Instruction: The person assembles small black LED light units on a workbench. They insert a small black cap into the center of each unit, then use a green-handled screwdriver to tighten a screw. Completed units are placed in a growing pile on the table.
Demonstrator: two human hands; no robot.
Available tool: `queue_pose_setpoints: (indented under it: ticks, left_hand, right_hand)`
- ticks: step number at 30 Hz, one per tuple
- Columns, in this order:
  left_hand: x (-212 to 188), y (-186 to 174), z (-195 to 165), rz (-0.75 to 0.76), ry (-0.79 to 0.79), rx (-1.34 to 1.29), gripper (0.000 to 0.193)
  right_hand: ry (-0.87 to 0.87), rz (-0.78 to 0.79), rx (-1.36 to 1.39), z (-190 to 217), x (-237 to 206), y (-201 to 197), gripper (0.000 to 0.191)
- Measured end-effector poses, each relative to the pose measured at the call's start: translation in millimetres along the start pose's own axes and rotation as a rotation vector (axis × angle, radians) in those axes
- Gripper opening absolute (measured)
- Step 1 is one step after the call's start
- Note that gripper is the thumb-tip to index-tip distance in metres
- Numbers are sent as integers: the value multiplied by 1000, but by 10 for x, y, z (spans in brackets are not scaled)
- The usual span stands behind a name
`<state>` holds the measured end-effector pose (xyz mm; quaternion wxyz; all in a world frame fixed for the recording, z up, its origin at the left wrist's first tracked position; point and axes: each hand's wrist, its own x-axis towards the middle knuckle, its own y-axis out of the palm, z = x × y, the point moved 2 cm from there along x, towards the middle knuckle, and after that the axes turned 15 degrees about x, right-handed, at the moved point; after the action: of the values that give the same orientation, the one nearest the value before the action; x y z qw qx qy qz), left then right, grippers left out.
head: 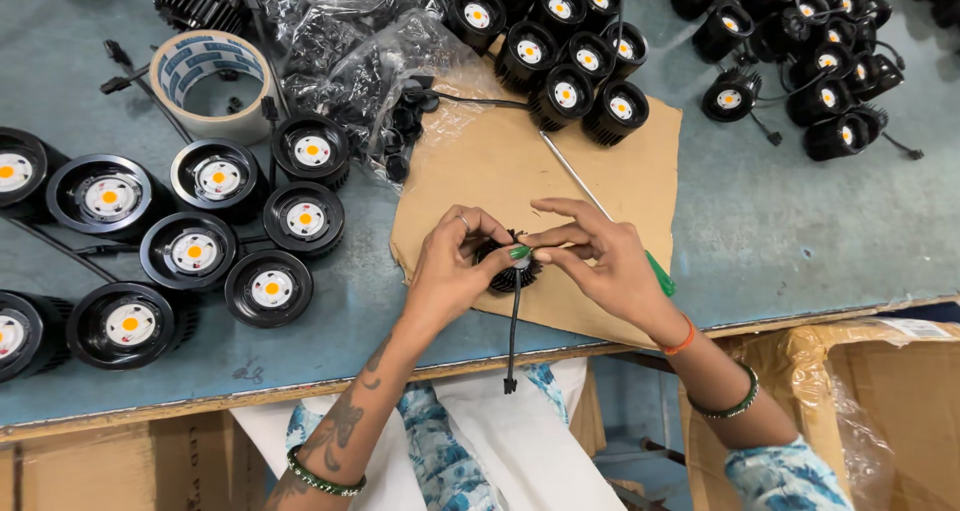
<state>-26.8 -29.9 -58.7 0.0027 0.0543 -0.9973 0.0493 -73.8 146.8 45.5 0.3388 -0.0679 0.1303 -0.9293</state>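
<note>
My left hand (452, 266) and my right hand (590, 256) meet over a sheet of brown cardboard (470, 171) and both grip a small black finned lamp body (511, 271). The right fingertips pinch at its top centre. A black cable (513, 336) hangs from it past the table edge, ending in a small plug. A screwdriver (600, 209) with a thin metal shaft and green handle lies on the cardboard, partly under my right hand.
Several black round lamps with orange-centred discs (190, 253) lie at the left. More small black lamps (560, 46) crowd the top and top right. A tape roll (212, 83) and clear plastic bags (350, 41) sit at the back. A cardboard box (870, 391) stands lower right.
</note>
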Motion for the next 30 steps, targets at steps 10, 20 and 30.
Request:
queue_pose_setpoints:
  ticks: [10,20,30]
  left_hand:
    - [-114,66,-27,-56,34,-101,26]
    - [-277,190,-237,-226,108,60,17]
    - [-301,41,-483,-254,249,463,23]
  right_hand:
    - [-144,-357,-942,-221,-358,-455,44]
    - [-159,-588,290,-637,-592,-680,15]
    - [-315,-363,875,-401,-357,137,32]
